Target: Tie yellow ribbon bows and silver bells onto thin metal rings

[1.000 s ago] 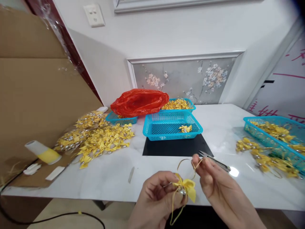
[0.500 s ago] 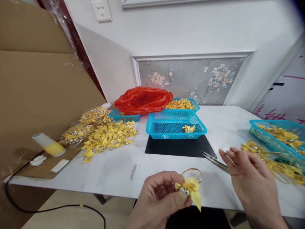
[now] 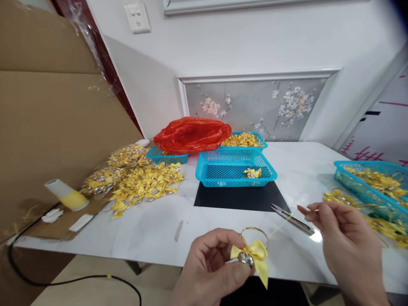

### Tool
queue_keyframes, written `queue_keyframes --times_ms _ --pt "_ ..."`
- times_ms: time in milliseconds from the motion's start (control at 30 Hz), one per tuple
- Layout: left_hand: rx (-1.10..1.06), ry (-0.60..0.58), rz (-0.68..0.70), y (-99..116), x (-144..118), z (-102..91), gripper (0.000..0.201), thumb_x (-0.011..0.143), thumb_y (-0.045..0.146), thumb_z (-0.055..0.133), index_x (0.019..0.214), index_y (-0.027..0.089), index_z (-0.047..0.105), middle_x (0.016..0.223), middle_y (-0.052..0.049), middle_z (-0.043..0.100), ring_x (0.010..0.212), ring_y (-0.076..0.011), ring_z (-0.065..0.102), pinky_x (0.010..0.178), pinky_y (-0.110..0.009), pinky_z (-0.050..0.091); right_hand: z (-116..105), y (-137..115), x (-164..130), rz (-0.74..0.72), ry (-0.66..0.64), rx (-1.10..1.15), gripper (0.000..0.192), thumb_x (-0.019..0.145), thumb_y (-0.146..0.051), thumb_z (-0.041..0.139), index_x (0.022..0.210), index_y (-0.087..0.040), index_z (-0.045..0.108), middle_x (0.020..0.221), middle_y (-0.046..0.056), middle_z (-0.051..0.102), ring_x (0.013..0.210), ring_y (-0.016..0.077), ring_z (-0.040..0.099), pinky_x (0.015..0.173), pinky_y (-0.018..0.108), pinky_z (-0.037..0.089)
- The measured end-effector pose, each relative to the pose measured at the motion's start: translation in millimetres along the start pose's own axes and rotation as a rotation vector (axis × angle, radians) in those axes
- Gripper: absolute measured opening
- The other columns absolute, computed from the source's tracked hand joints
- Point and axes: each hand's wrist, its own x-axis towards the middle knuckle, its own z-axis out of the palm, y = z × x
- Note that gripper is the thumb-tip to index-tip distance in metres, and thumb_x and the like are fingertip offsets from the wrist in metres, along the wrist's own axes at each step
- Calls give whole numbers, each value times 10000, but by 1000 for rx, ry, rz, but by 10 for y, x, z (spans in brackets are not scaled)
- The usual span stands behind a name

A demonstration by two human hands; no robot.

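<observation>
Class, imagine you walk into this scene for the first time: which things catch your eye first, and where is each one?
At the bottom centre, the left hand pinches a small yellow ribbon bow with a silver bell and gold loop. Behind it, against the wall, a crumpled red plastic bag lies over a turquoise basket. A loose heap of yellow bows sprawls across the white marble table on the left.

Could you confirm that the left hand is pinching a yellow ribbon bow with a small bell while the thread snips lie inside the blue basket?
Not quite. In the head view, the left hand does pinch the yellow ribbon bow with its bell, but the thread snips lie on the white table, in front of the blue basket, not in it.
</observation>
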Motion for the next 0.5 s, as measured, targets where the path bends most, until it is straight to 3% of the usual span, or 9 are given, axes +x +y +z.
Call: queue_keyframes --times_ms 100,233,333,433,500 --pt "18 -50 28 5 2 -12 290 602 268 920 846 189 787 792 -14 759 710 -97 676 697 -178 553 10 -64 -73 12 -170 75 282 858 -413 682 1052 -254 553 752 -19 647 515 117 597 588 299 597" --pt "-44 -52 -7 41 24 -18 221 662 269 888 827 166 784 783 -26 768 716 -112 694 698 -199 579 43 -202 -231 -80 -471 106 82 946 -321 574 996 -259 555 717 -31 598 477 102 567 471 228 521" --pt "-189 -39 -160 83 57 -41 138 702 204 863 798 149 781 735 -37 770 665 -108 710 669 -202 597 97 -340 -349 -227 -698 17 150 994 -229 467 1057 -276 595 712 -26 569 577 107 601 549 207 527" --pt "-387 -39 -321 107 93 -94 153 702 157 858 834 127 788 722 -60 766 661 -111 720 685 -204 599 199 -461 -415 -350 -767 -16 266 954 -197 528 1192 -306 573 920 19 593 733 120 620 653 212 541" --pt "-520 -42 -413 99 123 -137 187 686 115 860 859 103 789 748 -78 767 683 -112 722 693 -184 587 286 -524 -416 -411 -810 14 300 913 -179 589 1184 -308 582 998 27 579 763 118 608 681 211 536"
